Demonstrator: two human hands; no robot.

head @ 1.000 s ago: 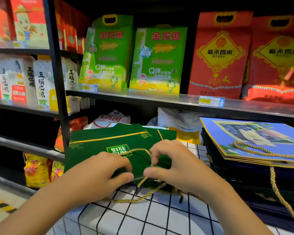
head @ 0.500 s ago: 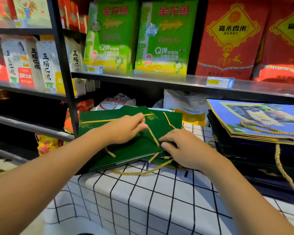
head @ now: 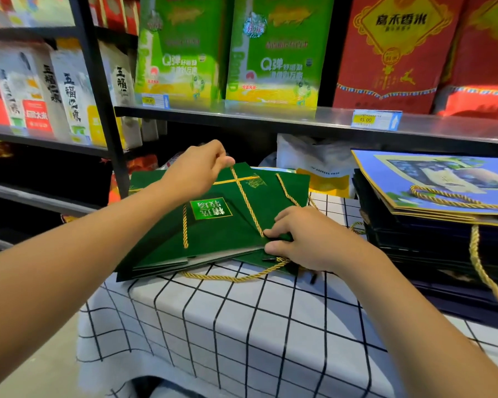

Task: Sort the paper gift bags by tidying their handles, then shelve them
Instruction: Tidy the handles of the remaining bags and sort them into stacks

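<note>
Fingers of the left hand (head: 197, 170) pinch a gold rope handle (head: 246, 201) taut while the right hand (head: 305, 239) grips the green gift bags (head: 222, 234) on the checked-cloth bench (head: 227, 326), beneath a shelf tag (head: 375, 119) reading 45.00.

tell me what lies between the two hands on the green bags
In the head view, a gold rope handle stretches taut from the left hand to the right hand, crossing the top green gift bag.
</note>
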